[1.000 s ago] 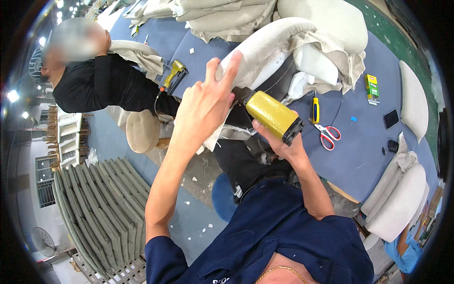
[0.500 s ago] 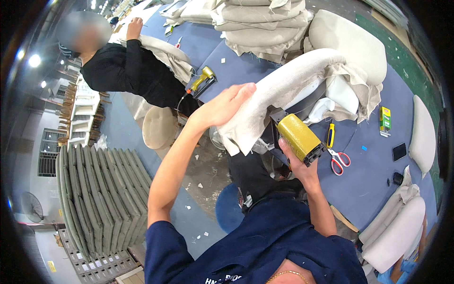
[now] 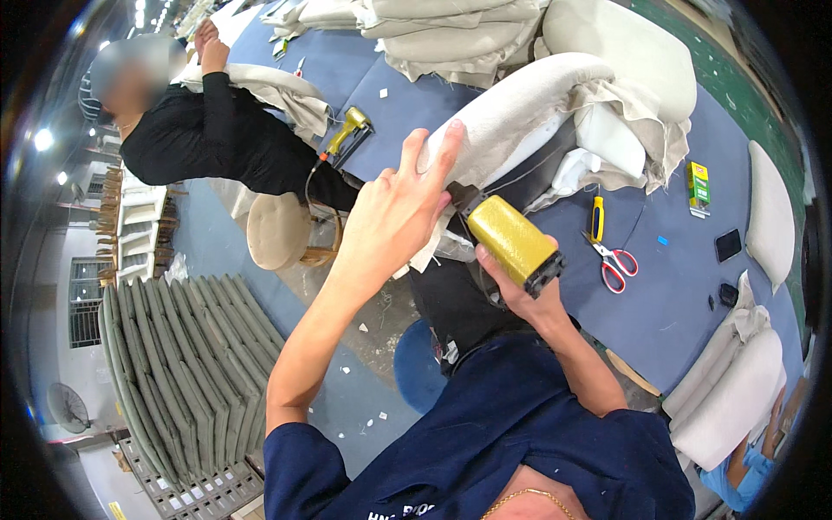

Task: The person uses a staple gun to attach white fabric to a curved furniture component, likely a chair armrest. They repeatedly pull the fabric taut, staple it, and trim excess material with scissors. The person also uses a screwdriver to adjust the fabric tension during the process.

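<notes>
My right hand [image 3: 524, 290] is wrapped round a gold and black staple gun [image 3: 516, 243]. The tool's dark front end reaches the beige fabric beside my left hand. With fingers stretched and spread, my left hand [image 3: 390, 221] lies on the near end of a curved, padded chair part [image 3: 511, 113] covered in beige fabric. That hand hides part of the fabric end. White padding [image 3: 611, 139] shows under the loose cover at the far end of the part.
On the blue table lie red-handled scissors [image 3: 615, 269], a yellow-handled tool [image 3: 598, 218], a small yellow-green box [image 3: 698, 188] and a phone [image 3: 728, 245]. Covered cushions [image 3: 459, 39] are stacked behind. A person in black [image 3: 225, 134] works at left, near another staple gun [image 3: 349, 134].
My left hand's fingers have spread, and the hand has shifted over the fabric end. The staple gun has moved left, closer to that hand. The view has shifted slightly.
</notes>
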`<state>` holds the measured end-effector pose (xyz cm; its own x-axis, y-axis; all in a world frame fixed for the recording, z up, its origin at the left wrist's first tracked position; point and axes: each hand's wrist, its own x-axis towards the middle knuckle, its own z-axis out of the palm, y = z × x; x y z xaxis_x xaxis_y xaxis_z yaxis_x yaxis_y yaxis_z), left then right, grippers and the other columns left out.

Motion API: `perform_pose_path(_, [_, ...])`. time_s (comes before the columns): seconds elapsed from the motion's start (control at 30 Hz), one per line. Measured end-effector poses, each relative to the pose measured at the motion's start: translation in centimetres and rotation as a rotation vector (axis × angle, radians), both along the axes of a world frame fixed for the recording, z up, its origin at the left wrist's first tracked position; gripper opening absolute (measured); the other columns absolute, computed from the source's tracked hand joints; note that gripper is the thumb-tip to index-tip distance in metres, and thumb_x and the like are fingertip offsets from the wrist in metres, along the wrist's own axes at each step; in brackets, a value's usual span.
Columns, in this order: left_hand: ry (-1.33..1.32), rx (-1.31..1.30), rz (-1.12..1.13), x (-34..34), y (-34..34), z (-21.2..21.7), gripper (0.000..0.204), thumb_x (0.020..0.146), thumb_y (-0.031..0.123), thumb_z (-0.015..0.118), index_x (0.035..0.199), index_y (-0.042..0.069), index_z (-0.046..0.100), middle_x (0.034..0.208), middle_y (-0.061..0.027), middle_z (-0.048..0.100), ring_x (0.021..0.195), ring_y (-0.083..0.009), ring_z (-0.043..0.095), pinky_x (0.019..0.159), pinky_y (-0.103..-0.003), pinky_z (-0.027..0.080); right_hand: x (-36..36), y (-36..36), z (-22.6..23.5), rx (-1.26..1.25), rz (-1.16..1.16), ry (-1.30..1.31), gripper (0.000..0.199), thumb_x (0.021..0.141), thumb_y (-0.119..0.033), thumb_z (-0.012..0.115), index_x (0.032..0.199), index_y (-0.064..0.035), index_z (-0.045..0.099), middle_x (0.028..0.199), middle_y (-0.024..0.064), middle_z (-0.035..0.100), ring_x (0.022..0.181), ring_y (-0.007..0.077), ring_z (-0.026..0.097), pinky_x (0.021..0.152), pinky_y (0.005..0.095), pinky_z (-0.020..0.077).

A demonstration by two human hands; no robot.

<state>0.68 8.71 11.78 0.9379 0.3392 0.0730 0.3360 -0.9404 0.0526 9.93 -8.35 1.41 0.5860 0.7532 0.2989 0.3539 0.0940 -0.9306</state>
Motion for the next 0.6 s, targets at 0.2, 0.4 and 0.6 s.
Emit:
perform_pose_path(0.2, [0.035,-0.108,-0.042,-0.3,0.1,1.2,0.091,0.081,0.002,0.07,0.159,0.014,0.024,0.144,-0.024,0.042,0.103,-0.0431,0.065,0.085,-0.046,0.056,-0.8,0.2,0.9,0.08,0.095,-0.009,0.019,0.085,-0.009,0.078,0.099,0.0024,0.072,0.084,0.013,0.074,0.073,0.0236,0.073,0.067,0.0324,0.0541])
perform_pose_path(0.4, [-0.232,-0.898,-0.276,-1.2,5.5,0.9,0.056,0.098,0.019,0.059,0.151,0.007,0.046,0.151,-0.0175,0.047,0.133,-0.029,0.052,0.111,-0.038,0.041,-1.3,-0.6,0.2,0.02,0.001,0.165,0.022,0.089,-0.018,0.079,0.094,0.0027,0.073,0.075,0.0104,0.072,0.066,0.0181,0.069,0.062,0.0301,0.0506])
perform_pose_path(0.6, [-0.03,-0.396,0.098,-2.5,2.5,0.3,0.05,0.111,0.036,0.03,0.15,0.008,0.044,0.139,-0.021,0.057,0.131,-0.035,0.054,0.114,-0.057,0.032,-1.2,0.1,-0.4,0.049,-0.096,0.052,0.022,0.089,-0.021,0.079,0.091,0.0005,0.073,0.073,0.0101,0.071,0.063,0.0201,0.068,0.061,0.0312,0.0492])
